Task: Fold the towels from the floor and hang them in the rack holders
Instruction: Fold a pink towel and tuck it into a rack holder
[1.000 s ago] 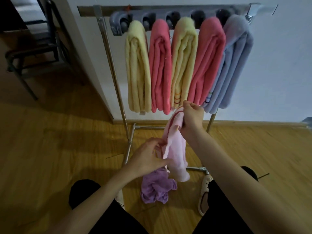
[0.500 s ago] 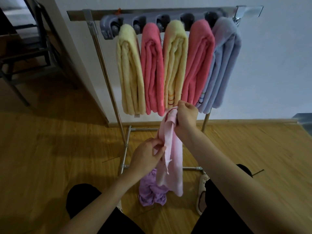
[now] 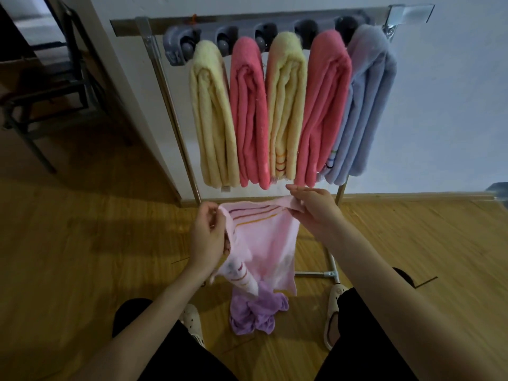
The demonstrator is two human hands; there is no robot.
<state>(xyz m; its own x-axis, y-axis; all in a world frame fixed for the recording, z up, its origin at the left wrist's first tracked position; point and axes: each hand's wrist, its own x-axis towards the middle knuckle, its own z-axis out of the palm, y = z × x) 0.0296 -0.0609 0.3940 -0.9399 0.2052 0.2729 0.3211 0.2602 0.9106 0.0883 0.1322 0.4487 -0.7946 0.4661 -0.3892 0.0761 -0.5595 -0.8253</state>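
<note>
1. 5 folded towels hang from the grey holder strip (image 3: 247, 31): 2 yellow towels (image 3: 211, 114), 2 coral-pink towels (image 3: 251, 114) and 1 lavender-blue towel (image 3: 365, 105), which is at the right end of the strip.
2. 1 light pink striped towel (image 3: 264, 243) is held open below the holder strip.
3. 1 purple towel (image 3: 255, 312) lies crumpled on the floor, below the strip.
4. 2 hands grip the pink towel's top edge: 1 left hand (image 3: 209, 235) and 1 right hand (image 3: 316, 210).
5. 2 pale clogs (image 3: 334, 314) are on the floor, 1 on each side of the purple towel.
6. 1 dark chair (image 3: 49, 86) stands left of the strip.
</note>
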